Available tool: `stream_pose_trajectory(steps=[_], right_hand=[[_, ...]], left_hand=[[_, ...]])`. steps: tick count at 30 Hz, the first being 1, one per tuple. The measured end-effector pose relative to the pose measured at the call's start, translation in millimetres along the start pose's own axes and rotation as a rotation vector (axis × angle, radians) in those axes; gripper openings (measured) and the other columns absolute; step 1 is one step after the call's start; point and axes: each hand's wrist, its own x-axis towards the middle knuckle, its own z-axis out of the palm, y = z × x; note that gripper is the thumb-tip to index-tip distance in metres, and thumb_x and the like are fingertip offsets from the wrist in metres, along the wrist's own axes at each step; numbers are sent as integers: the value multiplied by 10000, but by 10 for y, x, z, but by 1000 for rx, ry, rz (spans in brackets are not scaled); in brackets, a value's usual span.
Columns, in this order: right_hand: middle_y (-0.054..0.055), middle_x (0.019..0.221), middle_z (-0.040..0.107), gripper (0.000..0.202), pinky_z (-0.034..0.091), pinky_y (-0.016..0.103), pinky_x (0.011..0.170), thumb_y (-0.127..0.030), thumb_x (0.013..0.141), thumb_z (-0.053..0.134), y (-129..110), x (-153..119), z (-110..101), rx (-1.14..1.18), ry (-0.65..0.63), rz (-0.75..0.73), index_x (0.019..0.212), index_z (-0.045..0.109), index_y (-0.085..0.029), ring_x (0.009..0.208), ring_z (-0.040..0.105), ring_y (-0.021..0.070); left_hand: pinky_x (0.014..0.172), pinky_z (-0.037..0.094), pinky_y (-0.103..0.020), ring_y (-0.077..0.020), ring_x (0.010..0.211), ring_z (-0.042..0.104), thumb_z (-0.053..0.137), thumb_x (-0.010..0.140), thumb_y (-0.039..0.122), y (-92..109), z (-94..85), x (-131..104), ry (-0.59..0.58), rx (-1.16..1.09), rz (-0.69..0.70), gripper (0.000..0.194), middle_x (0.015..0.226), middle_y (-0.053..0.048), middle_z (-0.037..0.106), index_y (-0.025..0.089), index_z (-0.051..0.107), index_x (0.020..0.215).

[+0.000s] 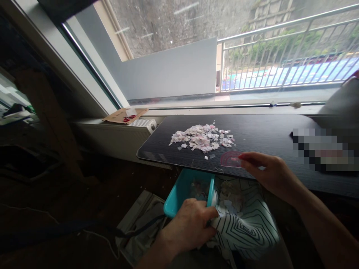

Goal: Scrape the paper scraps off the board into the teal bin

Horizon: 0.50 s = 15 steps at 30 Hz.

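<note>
My right hand [266, 172] pinches a clear, pink-marked protractor [230, 159] at its right end. The protractor lies low over the front part of the dark table [260, 130], its straight edge facing me. Left of it is a loose heap of torn paper scraps [200, 138]. Below the table edge, my left hand [193, 224] is closed on a bunched corner of patterned cloth [246, 228], against the near end of a teal bin [175, 194]. Scraps lie in the bin and on the cloth. The left fingertips are partly hidden.
A blurred-out object [325, 149] lies on the table's right side. Red-handled scissors [129, 118] rest on brown cardboard [116, 115] on the sill by a white radiator [140, 127]. A large window stands behind the table. A pale box [146, 228] and a cable are on the floor.
</note>
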Motion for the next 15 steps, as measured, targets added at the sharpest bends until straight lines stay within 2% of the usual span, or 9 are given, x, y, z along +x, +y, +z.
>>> stream_pose_trajectory(steps=[4,7,11,15], right_hand=[[30,812,727,246,503,256,657,-336,822,550,-92,221,292,75,6,-81,934,716,-193,684,644,159],[31,787,721,246,486,252,636,-314,826,533,-116,343,428,41,4,-115,929,718,-188,662,625,155],[18,719,707,240,459,235,580,-316,817,538,-86,346,446,-10,-44,-124,907,726,-197,600,598,140],[29,783,721,259,480,247,620,-347,811,551,-16,327,443,32,-28,-67,933,725,-198,648,626,153]], left_hand=[[673,395,-286,-201,703,577,654,764,318,19,30,9,-21,10,15,190,740,3,601,257,663,944],[672,400,-290,-205,695,585,656,759,319,-6,75,10,0,9,27,180,722,4,598,249,667,925],[669,400,-289,-199,677,586,661,755,317,-34,116,16,33,-7,42,154,703,8,595,239,664,887],[642,391,-277,-198,684,593,673,745,328,-28,129,24,53,-16,56,153,714,8,608,229,653,859]])
